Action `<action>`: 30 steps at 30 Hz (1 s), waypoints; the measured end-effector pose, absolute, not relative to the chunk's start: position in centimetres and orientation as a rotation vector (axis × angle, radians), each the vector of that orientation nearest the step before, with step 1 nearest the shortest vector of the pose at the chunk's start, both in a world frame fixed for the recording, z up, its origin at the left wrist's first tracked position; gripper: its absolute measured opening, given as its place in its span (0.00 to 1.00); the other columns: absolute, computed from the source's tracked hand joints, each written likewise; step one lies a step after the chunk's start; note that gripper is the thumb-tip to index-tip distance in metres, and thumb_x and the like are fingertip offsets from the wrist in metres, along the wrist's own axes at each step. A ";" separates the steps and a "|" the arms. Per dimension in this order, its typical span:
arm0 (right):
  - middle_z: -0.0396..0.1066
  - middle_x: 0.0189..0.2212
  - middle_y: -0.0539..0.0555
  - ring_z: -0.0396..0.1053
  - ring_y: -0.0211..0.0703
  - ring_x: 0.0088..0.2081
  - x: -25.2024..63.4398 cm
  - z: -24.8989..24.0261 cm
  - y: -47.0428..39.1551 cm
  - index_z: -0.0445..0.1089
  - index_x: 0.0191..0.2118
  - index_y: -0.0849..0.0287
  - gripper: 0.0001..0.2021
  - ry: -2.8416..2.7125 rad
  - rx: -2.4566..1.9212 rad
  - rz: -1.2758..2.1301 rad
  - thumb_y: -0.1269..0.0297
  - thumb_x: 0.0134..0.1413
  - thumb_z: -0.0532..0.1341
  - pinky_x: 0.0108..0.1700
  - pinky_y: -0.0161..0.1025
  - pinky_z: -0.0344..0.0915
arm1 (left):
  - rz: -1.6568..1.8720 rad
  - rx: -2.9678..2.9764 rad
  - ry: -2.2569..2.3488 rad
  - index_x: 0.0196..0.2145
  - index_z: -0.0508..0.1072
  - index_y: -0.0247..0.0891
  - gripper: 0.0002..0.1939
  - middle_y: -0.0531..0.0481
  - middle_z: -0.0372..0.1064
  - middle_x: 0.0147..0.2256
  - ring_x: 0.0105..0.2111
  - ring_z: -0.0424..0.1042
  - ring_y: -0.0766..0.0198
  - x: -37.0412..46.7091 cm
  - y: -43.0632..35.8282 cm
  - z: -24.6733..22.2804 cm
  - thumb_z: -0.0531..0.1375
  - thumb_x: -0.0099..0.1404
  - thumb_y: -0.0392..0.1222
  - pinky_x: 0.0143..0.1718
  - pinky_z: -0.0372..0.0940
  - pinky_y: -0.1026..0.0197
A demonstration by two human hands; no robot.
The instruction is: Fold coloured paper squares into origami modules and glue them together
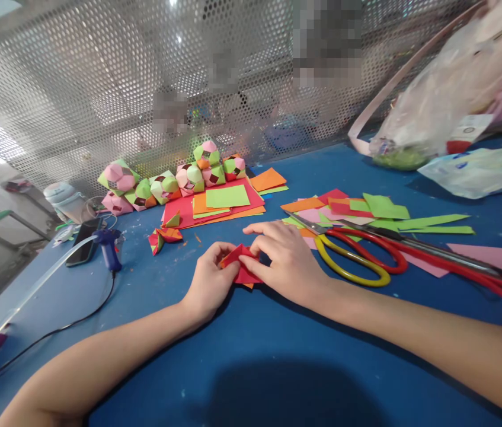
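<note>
1. Far right, a bulging translucent plastic bag shows something green at its bottom.
2. My left hand and right hand angle inward, curled, thumbs and fingers pinching a folded red-and-orange paper piece.
3. It's between them, over the blue table, one peak pointing away; its long axis is hidden.

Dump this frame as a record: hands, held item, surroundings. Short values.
left_hand: left hand gripping the folded red paper
right_hand: right hand on same paper, thumb against it
surface: blue table
beyond_hands: stacked paper sheets, row of origami pieces
left_side: blue glue gun, phone
right_side: yellow-and-red-handled scissors, paper cuttings
</note>
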State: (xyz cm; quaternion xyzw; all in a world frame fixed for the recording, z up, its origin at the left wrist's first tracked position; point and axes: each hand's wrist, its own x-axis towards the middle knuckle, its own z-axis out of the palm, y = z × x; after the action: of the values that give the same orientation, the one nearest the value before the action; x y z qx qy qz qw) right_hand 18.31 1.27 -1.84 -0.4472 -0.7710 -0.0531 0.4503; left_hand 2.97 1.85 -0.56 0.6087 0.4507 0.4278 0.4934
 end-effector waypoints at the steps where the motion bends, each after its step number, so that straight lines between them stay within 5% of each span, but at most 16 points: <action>1: 0.70 0.42 0.58 0.66 0.51 0.44 18.3 -1.8 1.2 0.63 0.27 0.59 0.07 -1.899 -1.079 -0.130 0.66 0.51 0.61 0.44 0.49 0.60 | 1.047 1.490 1.097 0.33 0.68 0.34 0.07 0.54 0.67 0.31 0.31 0.66 0.69 2.9 1.9 -0.6 0.57 0.54 0.31 0.34 0.62 0.67; 22: 0.71 0.41 0.57 0.66 0.48 0.44 18.8 -0.9 1.0 0.67 0.28 0.60 0.07 -2.031 -1.031 -0.343 0.71 0.56 0.56 0.43 0.46 0.59 | 0.975 1.697 1.159 0.32 0.69 0.35 0.04 0.54 0.68 0.30 0.30 0.66 0.69 2.8 2.0 -0.5 0.57 0.56 0.34 0.33 0.62 0.67; 30: 0.71 0.36 0.57 0.68 0.48 0.38 18.2 -1.4 0.8 0.65 0.39 0.61 0.09 -1.897 -1.170 0.105 0.64 0.52 0.59 0.39 0.43 0.62 | 1.055 1.737 1.198 0.32 0.70 0.35 0.04 0.54 0.69 0.29 0.29 0.66 0.69 2.5 2.0 -0.5 0.57 0.56 0.34 0.32 0.62 0.68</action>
State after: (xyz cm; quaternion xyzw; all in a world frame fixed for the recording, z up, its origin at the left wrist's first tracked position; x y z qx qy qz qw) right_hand 18.18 0.84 -1.42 -0.4711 -0.7637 0.0423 0.4394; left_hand 2.53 2.02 -0.49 0.6806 0.4694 0.4134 0.3815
